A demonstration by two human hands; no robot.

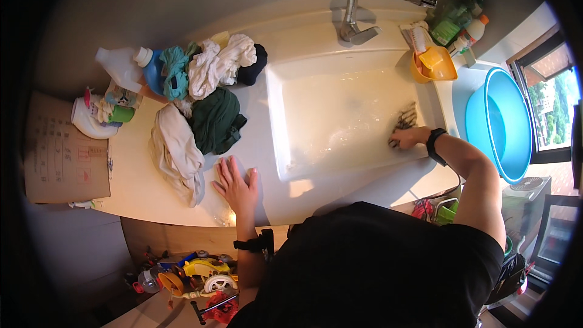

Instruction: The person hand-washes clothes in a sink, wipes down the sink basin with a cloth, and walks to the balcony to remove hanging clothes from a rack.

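Observation:
My right hand (pixel 407 137) is inside the white sink basin (pixel 337 114), at its right end, closed on a dark striped cloth (pixel 405 120) that lies partly in cloudy water. My left hand (pixel 235 184) rests flat on the pale countertop (pixel 264 209) left of the basin, fingers spread, holding nothing. Just beyond it lie a dark green garment (pixel 216 120) and a cream garment (pixel 177 152). Behind these are crumpled white cloths (pixel 223 61), a teal cloth (pixel 174 73) and a black cloth (pixel 253 64).
A chrome faucet (pixel 353 18) stands behind the basin. An orange scoop (pixel 439 64), a brush (pixel 417 38) and bottles (pixel 448 27) sit at its back right corner. A blue tub (pixel 498 123) stands at the right. Detergent bottles (pixel 120 68) and a cardboard box (pixel 68 150) are at the left.

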